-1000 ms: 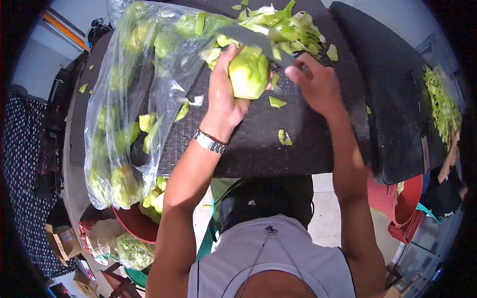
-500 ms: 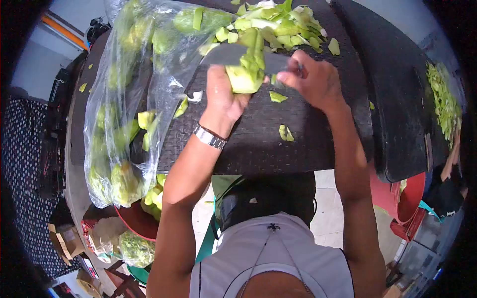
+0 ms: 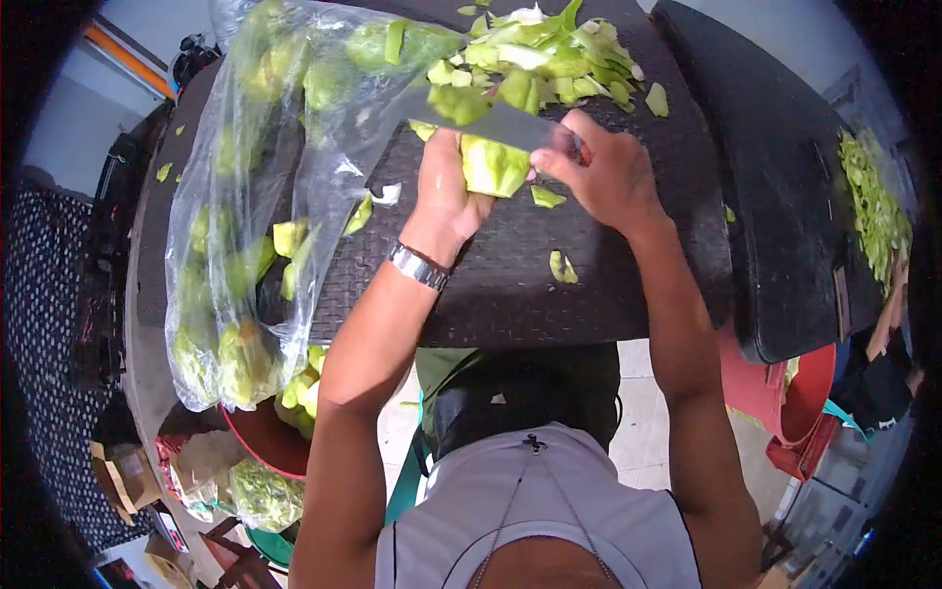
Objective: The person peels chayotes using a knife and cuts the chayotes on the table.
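My left hand [image 3: 445, 188] is wrapped round a partly peeled chayote [image 3: 495, 168], whose pale cut end faces me. My right hand [image 3: 610, 173] grips a knife [image 3: 510, 128] by its handle. The broad blade points left and lies across the chayote, hiding part of it. A loose green peel piece [image 3: 547, 196] lies on the dark table [image 3: 491, 285] below the knife, and another scrap [image 3: 562, 266] lies closer to me. Beyond my hands is a heap of peelings [image 3: 564, 59].
A clear plastic bag [image 3: 334, 167] of green chayotes covers the table's left side. Red buckets stand below, one at left [image 3: 265, 447], one at right [image 3: 810, 398]. On the black table [image 3: 765, 196] at right, another person's arm [image 3: 888, 312] reaches towards shredded greens [image 3: 873, 201].
The knife blade has tilted, its right end now lower on the chayote. My right hand has shifted slightly left and down. The chayote has turned a little in my left hand.
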A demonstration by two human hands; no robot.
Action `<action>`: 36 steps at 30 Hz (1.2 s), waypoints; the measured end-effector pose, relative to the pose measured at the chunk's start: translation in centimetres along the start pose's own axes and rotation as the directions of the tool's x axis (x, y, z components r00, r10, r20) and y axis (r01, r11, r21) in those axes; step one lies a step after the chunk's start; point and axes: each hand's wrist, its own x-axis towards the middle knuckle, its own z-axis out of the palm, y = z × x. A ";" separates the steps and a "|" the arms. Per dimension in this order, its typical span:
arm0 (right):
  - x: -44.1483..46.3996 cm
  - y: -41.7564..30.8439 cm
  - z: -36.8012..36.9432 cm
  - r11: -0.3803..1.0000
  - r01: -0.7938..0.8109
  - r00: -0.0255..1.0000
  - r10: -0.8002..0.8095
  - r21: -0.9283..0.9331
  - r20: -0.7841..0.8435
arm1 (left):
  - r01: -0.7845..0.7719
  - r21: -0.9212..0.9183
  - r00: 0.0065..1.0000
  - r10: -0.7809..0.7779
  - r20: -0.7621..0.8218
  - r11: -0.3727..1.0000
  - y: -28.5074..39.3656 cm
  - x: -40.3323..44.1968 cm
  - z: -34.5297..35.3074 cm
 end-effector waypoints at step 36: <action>1.6 5.8 -1.7 0.944 -0.310 0.949 0.314 0.110 -0.020 | -0.075 0.135 0.968 0.105 -0.228 0.988 2.5 0.6 1.5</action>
